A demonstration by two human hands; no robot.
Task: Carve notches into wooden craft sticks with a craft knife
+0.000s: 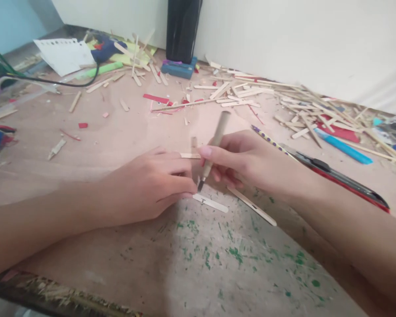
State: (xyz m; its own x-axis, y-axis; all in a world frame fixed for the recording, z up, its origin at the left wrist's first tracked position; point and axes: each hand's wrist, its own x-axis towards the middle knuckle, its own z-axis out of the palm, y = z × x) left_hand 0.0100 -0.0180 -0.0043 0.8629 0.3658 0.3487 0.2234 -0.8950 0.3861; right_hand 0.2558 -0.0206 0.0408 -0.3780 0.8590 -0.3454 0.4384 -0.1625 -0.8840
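My left hand [158, 182] has its fingers curled together and pressed down on a pale craft stick [213, 204], whose marked end juts out past the fingertips. In my right hand [240, 156] is a carving chisel [221, 127] with a wooden handle, held like a pen and tilted. Its dark metal tip points down, close to the stick and my left fingertips; I cannot tell whether it touches the wood. Another craft stick [254, 207] with a dark slot lies below my right hand. Part of a further stick [189, 155] shows between my hands.
A red-and-black utility knife [343, 182] and a dotted purple-and-yellow pencil [270, 140] lie by my right forearm. Many loose sticks [247, 90] are heaped along the wall. A dark upright object [181, 31] stands on a blue block [178, 68]. A corded blue tool [107, 50] lies back left.
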